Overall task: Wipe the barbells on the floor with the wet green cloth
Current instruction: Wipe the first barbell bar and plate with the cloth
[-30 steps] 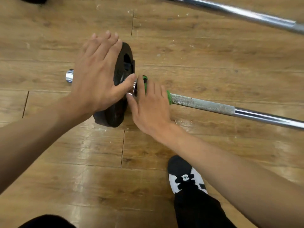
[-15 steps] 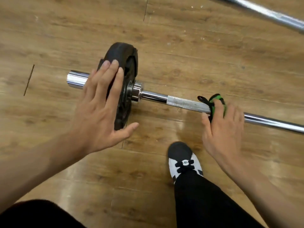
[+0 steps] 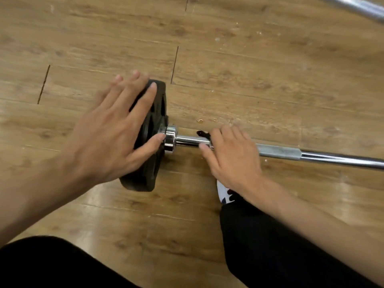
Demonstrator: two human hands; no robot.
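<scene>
Right hand (image 3: 232, 161) curls over the barbell (image 3: 311, 155) shaft just beside its collar, clasping the cloth (image 3: 202, 134); only its dark edge shows. Left hand (image 3: 110, 142) lies flat, fingers straight, on the black weight plate (image 3: 149, 179). Wood-plank floor (image 3: 270, 69); second bar (image 3: 357, 7) far right.

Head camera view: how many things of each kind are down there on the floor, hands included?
Bars: 2, near bar and far bar
Plates: 1, black weight plate
Cloths: 1, cloth, mostly hidden under the right hand
Hands: 2, left hand and right hand
Shoes: 1, shoe
Total: 7
</scene>
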